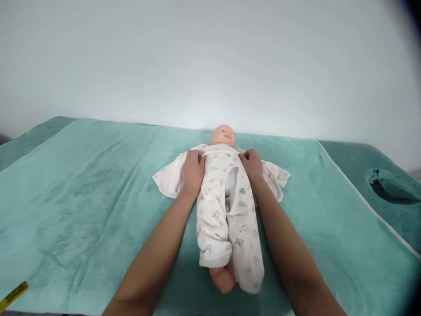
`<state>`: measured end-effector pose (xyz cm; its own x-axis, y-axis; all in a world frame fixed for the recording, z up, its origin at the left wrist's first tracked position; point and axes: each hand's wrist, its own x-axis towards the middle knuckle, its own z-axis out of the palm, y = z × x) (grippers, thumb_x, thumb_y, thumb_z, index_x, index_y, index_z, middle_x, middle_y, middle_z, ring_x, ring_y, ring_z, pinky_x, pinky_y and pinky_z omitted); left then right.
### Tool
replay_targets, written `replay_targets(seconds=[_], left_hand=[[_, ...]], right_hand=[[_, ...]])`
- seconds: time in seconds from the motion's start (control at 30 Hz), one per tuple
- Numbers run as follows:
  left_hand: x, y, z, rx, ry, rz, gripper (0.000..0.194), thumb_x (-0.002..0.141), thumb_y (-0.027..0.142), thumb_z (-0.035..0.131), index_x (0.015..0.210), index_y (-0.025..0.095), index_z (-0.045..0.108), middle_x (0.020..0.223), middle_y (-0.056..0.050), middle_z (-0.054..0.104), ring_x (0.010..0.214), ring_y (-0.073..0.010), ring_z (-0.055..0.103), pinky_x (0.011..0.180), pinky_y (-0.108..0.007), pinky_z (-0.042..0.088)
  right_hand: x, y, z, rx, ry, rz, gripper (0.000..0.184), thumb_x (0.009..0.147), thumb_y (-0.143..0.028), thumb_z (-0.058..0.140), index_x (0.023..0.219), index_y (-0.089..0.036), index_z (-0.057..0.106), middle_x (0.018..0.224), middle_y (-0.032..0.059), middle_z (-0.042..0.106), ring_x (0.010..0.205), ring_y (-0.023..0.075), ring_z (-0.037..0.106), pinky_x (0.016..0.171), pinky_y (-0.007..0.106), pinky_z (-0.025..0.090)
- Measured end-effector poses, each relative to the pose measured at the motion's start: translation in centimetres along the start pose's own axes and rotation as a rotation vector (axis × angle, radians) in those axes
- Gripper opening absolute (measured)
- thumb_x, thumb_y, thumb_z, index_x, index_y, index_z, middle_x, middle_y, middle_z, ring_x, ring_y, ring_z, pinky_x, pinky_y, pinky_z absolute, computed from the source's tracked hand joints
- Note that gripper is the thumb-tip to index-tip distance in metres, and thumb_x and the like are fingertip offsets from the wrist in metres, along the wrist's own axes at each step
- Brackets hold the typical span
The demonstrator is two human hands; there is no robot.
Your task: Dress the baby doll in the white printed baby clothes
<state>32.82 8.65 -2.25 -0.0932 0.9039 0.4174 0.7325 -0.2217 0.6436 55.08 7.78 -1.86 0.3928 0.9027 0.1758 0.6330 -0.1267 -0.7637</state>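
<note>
A baby doll [226, 137] lies on its back with its head toward the wall. White printed baby trousers [213, 184] with a split crotch cover it up to the chest. One doll foot [222, 280] pokes out of the left trouser leg; the right leg's cloth hides the other foot. Under the doll, a matching baby shirt [169, 177] is spread open to both sides. My left hand [194, 170] is closed on the left edge of the trousers' waist. At the opposite edge, my right hand [251, 165] pinches the waistband, its fingertips partly hidden.
A teal plush sheet [98, 188] with a few creases covers the bed. Behind it rises a pale wall [210, 61]. A dark face hole [393, 188] opens in the bed at the right. A yellow strip [13, 295] shows at the lower left.
</note>
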Motion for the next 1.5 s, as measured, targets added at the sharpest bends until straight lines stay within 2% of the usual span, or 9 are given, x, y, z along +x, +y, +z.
replay_targets(seconds=[0.23,0.4,0.53,0.77,1.0,1.13,1.27,1.4,1.5], left_hand=[[0.0,-0.1,-0.2,-0.058,-0.052,0.087,0.023,0.1,0.03,0.045,0.111,0.024,0.065,0.12,-0.009,0.061,0.105,-0.0259,0.059,0.087,-0.034,0.043],[0.3,0.0,-0.5,-0.125,-0.055,0.049,0.027,0.1,0.026,0.043,0.112,0.022,0.067,0.118,-0.009,0.065,0.11,-0.0259,0.058,0.097,-0.037,0.042],[0.3,0.1,-0.6,-0.206,-0.033,0.021,0.023,0.097,0.027,0.05,0.11,0.021,0.067,0.111,-0.007,0.068,0.104,-0.0235,0.061,0.093,-0.035,0.044],[0.6,0.7,-1.4,-0.354,-0.128,0.029,0.017,0.092,0.032,0.058,0.096,0.021,0.07,0.104,-0.004,0.066,0.098,-0.0192,0.06,0.09,-0.032,0.045],[1.5,-0.8,-1.8,-0.447,-0.305,-0.051,0.012,0.086,0.032,0.062,0.089,0.021,0.066,0.104,-0.003,0.065,0.079,-0.0154,0.054,0.076,-0.03,0.044],[1.2,-0.8,-0.9,-0.343,-0.207,-0.095,0.014,0.089,0.036,0.06,0.091,0.022,0.059,0.092,-0.002,0.063,0.079,-0.0175,0.054,0.077,-0.032,0.043],[1.1,-0.4,-0.3,-0.242,-0.093,-0.1,0.007,0.089,0.026,0.057,0.094,0.024,0.054,0.093,-0.003,0.061,0.083,-0.0198,0.055,0.078,-0.033,0.042],[0.7,-0.5,-0.6,-0.175,-0.078,0.019,0.01,0.087,0.015,0.049,0.088,0.024,0.055,0.098,-0.005,0.06,0.093,-0.0222,0.055,0.082,-0.034,0.041],[-0.4,-0.9,-1.4,-0.145,-0.119,0.026,0.011,0.085,0.016,0.051,0.082,0.023,0.059,0.092,-0.006,0.063,0.093,-0.0238,0.057,0.083,-0.035,0.042]], right_hand=[[-1.1,0.1,0.5,0.19,0.074,-0.145,0.023,0.085,-0.047,0.061,0.092,-0.025,0.061,0.088,0.0016,0.069,0.081,0.0214,0.062,0.078,0.035,0.046],[-1.0,-0.6,0.0,0.107,0.067,-0.336,0.021,0.092,-0.044,0.055,0.092,-0.027,0.068,0.098,0.0042,0.07,0.095,0.024,0.06,0.087,0.037,0.044],[-0.3,-0.2,-0.4,0.114,0.013,-0.432,0.019,0.091,-0.043,0.059,0.087,-0.026,0.066,0.092,0.0036,0.068,0.092,0.0235,0.056,0.088,0.038,0.042],[2.0,0.9,0.4,0.06,-0.127,-0.226,0.024,0.092,-0.046,0.053,0.088,-0.023,0.06,0.086,0.0033,0.067,0.079,0.0222,0.056,0.074,0.035,0.04],[2.4,0.4,0.6,0.046,-0.082,-0.191,0.024,0.09,-0.047,0.053,0.086,-0.024,0.059,0.084,0.0037,0.067,0.075,0.0215,0.054,0.071,0.034,0.04],[1.8,0.1,0.5,0.094,-0.061,-0.229,0.024,0.089,-0.048,0.056,0.088,-0.024,0.059,0.085,0.0022,0.067,0.075,0.0201,0.056,0.071,0.033,0.04],[1.3,0.0,0.5,0.097,-0.029,-0.26,0.022,0.09,-0.045,0.055,0.09,-0.024,0.059,0.087,0.0017,0.066,0.077,0.0193,0.057,0.074,0.033,0.042],[0.3,0.4,0.3,0.081,0.053,-0.273,0.018,0.089,-0.04,0.053,0.089,-0.023,0.059,0.091,0.0043,0.066,0.078,0.0201,0.057,0.077,0.035,0.043],[-1.2,1.1,-0.2,0.053,0.1,-0.209,0.019,0.09,-0.04,0.051,0.089,-0.024,0.06,0.087,0.0061,0.068,0.08,0.0232,0.058,0.077,0.037,0.044]])
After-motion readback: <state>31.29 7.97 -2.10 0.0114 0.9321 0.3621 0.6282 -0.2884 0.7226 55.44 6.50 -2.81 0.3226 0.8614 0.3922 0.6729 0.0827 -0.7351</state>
